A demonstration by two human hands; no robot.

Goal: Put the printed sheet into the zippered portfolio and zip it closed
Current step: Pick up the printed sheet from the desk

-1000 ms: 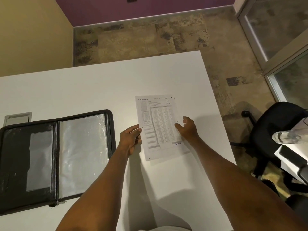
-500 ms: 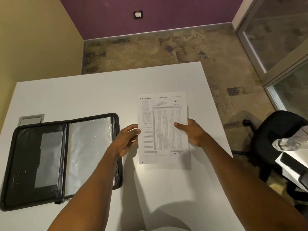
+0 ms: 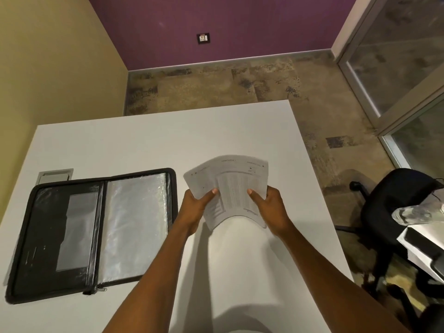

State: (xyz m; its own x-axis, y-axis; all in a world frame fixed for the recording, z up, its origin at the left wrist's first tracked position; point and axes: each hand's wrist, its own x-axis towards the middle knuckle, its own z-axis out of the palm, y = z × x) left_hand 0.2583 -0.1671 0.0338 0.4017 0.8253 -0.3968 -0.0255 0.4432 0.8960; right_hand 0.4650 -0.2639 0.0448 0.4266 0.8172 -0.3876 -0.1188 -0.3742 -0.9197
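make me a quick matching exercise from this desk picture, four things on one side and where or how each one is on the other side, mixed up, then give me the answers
Things
1. printed sheet
2. zippered portfolio
3. office chair
4. wall socket

States or places
A. lying open and flat on the white table
B. on the floor beyond the table's right edge
C. bowed upward, held in both hands, the left hand and the right hand
D. set low in the purple wall

Pairs: 1-C, 2-A, 3-B, 4-D
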